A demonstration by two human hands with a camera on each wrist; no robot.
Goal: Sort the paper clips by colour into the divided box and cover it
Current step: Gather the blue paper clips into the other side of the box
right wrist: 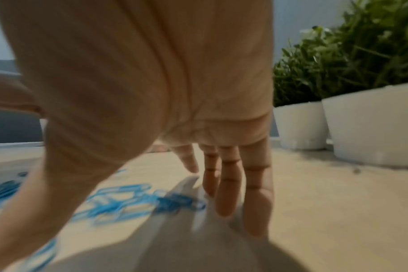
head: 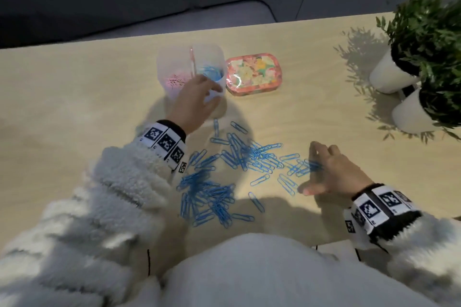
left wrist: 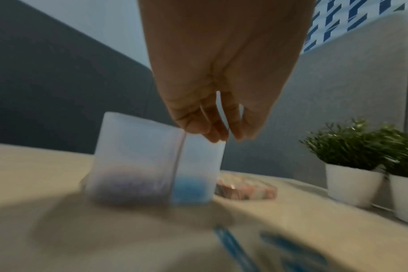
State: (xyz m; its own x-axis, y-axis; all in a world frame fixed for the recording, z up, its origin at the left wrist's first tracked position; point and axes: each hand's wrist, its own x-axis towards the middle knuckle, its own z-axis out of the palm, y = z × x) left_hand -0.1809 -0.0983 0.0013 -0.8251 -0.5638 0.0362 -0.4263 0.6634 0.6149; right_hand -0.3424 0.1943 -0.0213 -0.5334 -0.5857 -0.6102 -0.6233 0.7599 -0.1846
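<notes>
Frosted translucent plastic box (head: 174,62), glossy floral lid (head: 254,73), matt wood-look table (head: 74,97)

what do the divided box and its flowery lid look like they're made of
Divided box: seemingly frosted, translucent plastic; the pink and blue clips show blurrily through its walls. Lid: glossy, floral-printed, with a glint near its front edge; probably tin or coated plastic, but I cannot tell which.

A pale wooden tabletop (head: 74,97) is seen. On it are scattered blue clips (head: 224,172), a translucent divided box (head: 174,65), a floral lid (head: 253,73) just beside it, and two white plant pots (head: 389,80) at the right.
</notes>
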